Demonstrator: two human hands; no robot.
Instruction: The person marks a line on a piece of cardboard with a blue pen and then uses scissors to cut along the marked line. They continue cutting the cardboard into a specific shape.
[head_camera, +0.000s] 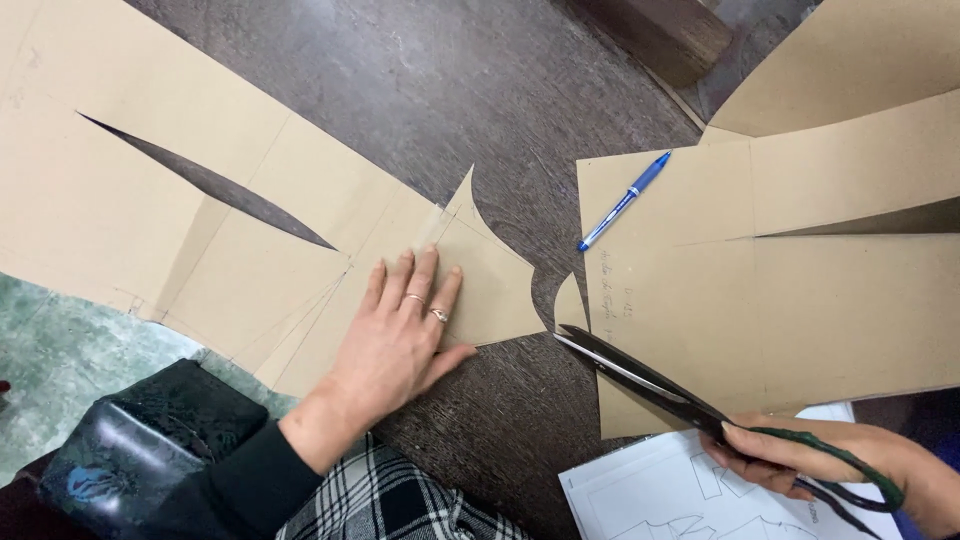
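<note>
Brown pattern card (250, 260) lies flat under my open left hand (400, 335) at centre frame, its curved edge already cut free, while my right hand (850, 470) grips half-open scissors (650, 385) at the lower right, blades against the uncut second card (760, 300).

Bystanders on the dark wooden worktop (470, 90)

A blue pen (625, 200) lies on the right cardboard piece; a white sheet of printed outlines (650, 495) sits at the near edge; a black bag (140, 440) rests lower left.
</note>
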